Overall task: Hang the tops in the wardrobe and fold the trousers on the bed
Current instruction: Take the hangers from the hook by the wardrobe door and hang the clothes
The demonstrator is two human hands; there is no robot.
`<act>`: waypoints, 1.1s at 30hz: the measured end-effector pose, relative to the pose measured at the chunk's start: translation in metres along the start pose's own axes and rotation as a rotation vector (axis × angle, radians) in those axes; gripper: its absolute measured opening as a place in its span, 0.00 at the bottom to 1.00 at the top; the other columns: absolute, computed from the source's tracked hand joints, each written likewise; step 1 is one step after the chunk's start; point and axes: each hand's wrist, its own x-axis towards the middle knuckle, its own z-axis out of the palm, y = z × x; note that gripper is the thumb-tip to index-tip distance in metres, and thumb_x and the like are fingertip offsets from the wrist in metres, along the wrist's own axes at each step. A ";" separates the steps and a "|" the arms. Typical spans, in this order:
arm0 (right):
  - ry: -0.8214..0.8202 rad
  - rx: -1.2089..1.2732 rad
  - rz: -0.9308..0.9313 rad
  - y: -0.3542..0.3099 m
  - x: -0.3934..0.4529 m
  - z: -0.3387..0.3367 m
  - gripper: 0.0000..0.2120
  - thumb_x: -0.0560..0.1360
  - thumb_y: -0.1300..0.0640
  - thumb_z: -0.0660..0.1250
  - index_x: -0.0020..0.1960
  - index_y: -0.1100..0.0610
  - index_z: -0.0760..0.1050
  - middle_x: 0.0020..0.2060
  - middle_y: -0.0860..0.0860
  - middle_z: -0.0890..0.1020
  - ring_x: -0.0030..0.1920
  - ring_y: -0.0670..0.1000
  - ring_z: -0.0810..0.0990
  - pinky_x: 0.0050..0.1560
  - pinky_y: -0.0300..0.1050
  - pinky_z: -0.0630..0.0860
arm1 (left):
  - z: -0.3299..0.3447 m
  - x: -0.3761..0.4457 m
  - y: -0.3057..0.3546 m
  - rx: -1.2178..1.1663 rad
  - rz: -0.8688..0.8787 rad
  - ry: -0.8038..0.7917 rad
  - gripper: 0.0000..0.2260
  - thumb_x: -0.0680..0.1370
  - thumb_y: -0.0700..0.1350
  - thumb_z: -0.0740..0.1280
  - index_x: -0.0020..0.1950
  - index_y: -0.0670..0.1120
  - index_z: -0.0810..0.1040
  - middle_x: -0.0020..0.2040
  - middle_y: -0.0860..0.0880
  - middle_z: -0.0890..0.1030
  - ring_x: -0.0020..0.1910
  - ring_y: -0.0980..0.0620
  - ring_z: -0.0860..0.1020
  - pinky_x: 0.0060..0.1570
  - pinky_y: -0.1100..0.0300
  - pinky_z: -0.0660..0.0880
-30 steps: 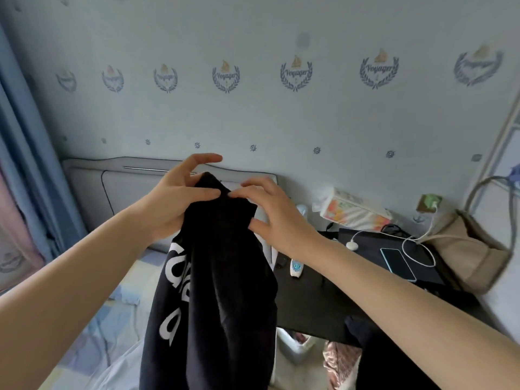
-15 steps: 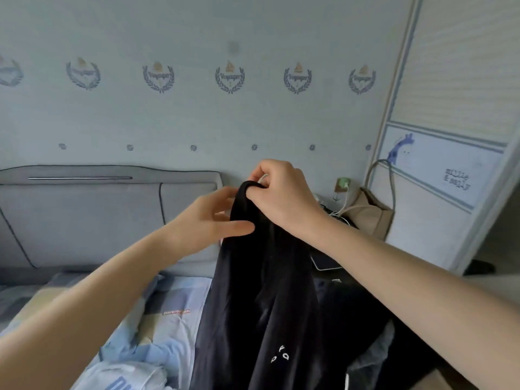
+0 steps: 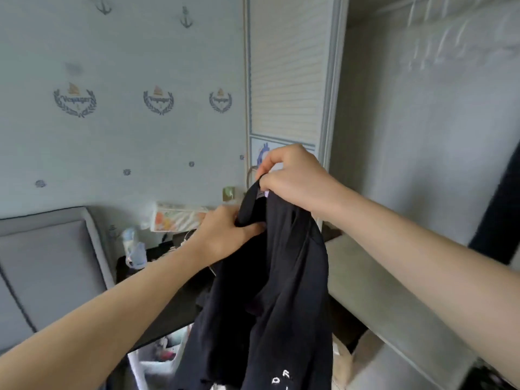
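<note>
Head view: my right hand [image 3: 292,178] pinched the black top [image 3: 275,291] at its neck; my left hand [image 3: 225,235] gripped it lower.

Single view only, head-worn, wide-angle, with straight edges bowed toward the frame borders. Looks forward and slightly down from head height, along both forearms, which enter from the bottom left and bottom right corners. Faces a room corner: patterned wallpaper wall [image 3: 126,136] on the left half, slatted wardrobe door [image 3: 287,80] at centre, open wardrobe interior [image 3: 422,136] on the right. Close range to the hands: left hand [image 3: 225,235] and right hand [image 3: 295,178] at arm's length, near frame centre, on a black top [image 3: 275,305] filling the lower middle. Grey headboard [image 3: 50,263] at lower left, dark tabletop [image 3: 168,305] behind the left forearm. No second view, so no shared area.
</note>
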 end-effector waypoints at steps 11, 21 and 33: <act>0.115 -0.366 0.198 0.128 -0.053 -0.187 0.03 0.66 0.58 0.74 0.38 0.52 0.81 0.34 0.41 0.78 0.36 0.38 0.75 0.26 0.26 0.68 | 0.122 0.085 0.077 0.702 0.104 -0.317 0.09 0.73 0.44 0.67 0.50 0.45 0.81 0.51 0.44 0.80 0.55 0.43 0.79 0.55 0.51 0.77; 0.106 -0.673 0.320 0.234 -0.077 -0.257 0.08 0.74 0.55 0.69 0.39 0.57 0.76 0.38 0.51 0.80 0.41 0.54 0.79 0.45 0.50 0.79 | 0.149 0.158 0.125 -0.618 -0.396 -0.601 0.14 0.61 0.40 0.78 0.45 0.39 0.86 0.49 0.40 0.85 0.46 0.47 0.85 0.37 0.59 0.81; 0.257 0.432 0.708 0.277 -0.030 -0.237 0.08 0.78 0.56 0.67 0.52 0.59 0.80 0.51 0.58 0.84 0.54 0.59 0.82 0.55 0.59 0.79 | 0.185 0.264 0.145 -1.032 -0.387 -0.637 0.07 0.71 0.41 0.68 0.48 0.42 0.79 0.43 0.46 0.81 0.38 0.49 0.82 0.35 0.58 0.81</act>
